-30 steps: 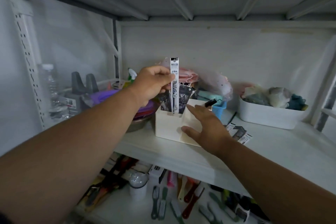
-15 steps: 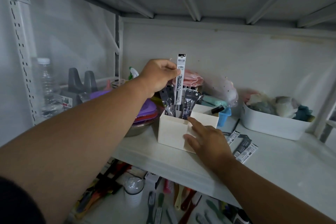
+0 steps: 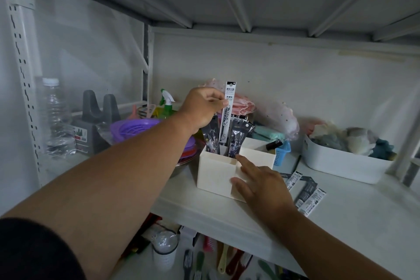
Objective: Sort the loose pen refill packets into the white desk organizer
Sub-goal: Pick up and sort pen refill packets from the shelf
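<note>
L hand (image 3: 202, 107) is pinching a white refill packet (image 3: 228, 109) near its top btwn thumb & fingers, holding it upright w/ its lower end dipping into the back-left compartment of the white desk organizer (image 3: 216, 175). R hand (image 3: 263, 185) is lying w/ fingers straight & spread against the organizer's front-right wall, index tip reaching up to the rim, gripping nothing. The organizer is sitting on the white shelf (image 3: 341, 211), & dark refill packets (image 3: 237, 137) are standing upright in its rear section, at least 3 visible, just beside the white 1. Its front compartment is showing only bare inner wall from this angle; a small dark item (image 3: 273, 144) is poking out of the right compartment, too small to identify. 3 or so loose packets (image 3: 306, 191) are lying flat on the shelf just right of the R hand, barcode sides up. Behind the organizer a blue basket (image 3: 281, 152) is sitting w/ teal stuff on top. Farther right a white tub (image 3: 341, 166) is holding soft grey, cream & teal items. To the left, stacked purple bowls (image 3: 136, 127), a grey holder (image 3: 97, 120) & a clear water bottle (image 3: 54, 118) are standing on the shelf.
</note>
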